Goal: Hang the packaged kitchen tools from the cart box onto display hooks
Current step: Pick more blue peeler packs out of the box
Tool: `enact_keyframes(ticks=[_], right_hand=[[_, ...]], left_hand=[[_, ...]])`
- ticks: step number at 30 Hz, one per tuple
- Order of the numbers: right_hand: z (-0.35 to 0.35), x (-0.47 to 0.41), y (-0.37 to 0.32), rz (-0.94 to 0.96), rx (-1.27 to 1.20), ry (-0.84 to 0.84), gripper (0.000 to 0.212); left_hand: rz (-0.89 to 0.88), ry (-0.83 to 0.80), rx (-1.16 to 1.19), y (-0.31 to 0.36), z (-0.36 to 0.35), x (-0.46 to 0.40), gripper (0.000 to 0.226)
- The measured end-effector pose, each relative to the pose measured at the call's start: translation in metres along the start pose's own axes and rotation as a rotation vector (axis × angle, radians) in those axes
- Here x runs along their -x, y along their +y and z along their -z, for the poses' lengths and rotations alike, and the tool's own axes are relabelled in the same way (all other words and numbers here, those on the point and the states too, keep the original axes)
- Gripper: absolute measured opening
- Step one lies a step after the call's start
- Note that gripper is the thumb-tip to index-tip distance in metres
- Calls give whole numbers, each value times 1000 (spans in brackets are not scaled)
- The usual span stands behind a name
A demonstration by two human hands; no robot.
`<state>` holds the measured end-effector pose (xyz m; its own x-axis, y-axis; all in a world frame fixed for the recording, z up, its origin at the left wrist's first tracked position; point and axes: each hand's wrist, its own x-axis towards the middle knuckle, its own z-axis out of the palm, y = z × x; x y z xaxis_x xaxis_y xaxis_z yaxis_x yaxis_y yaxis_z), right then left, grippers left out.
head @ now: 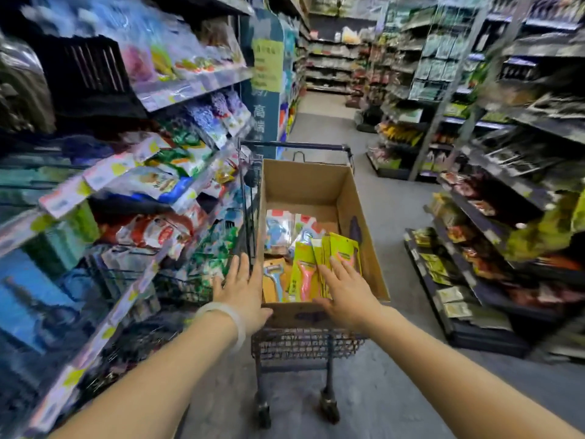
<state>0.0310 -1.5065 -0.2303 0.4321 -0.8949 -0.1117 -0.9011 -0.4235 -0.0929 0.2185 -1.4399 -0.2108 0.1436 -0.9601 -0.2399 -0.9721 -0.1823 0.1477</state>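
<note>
From my head view, both my hands reach out with fingers straight and spread, holding nothing: my left hand (242,288) against the near left corner of the cardboard box (364,223) on the cart (307,346), my right hand (343,288) over the packaged peelers (304,275) inside it. I judge I'm at the picking step; next I must pinch one card. The packs lie lengthwise, running away from my hands, which end holds the hang-holes I cannot tell.

Blurred snack shelves (152,172) on the left, grey aisle floor (395,201), yellow notice (267,64) (text unreadable), stocked shelves (493,217) opposite
</note>
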Motion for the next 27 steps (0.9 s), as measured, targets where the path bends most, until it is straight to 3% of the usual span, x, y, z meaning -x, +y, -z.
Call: enact_keyframes(ticks=[11,19,27], right_hand=[[-56,-185,5,20,-62,-204,61],[-127,-328,13,192,22,-345,33],[-176,-379,16,347,118,-402,65]], left_hand=[[22,-78,12,-45,-8,-158,87],[142,-81,89,-51,-30,-230,86],[204,-59,75,-35,-30,-279,87]])
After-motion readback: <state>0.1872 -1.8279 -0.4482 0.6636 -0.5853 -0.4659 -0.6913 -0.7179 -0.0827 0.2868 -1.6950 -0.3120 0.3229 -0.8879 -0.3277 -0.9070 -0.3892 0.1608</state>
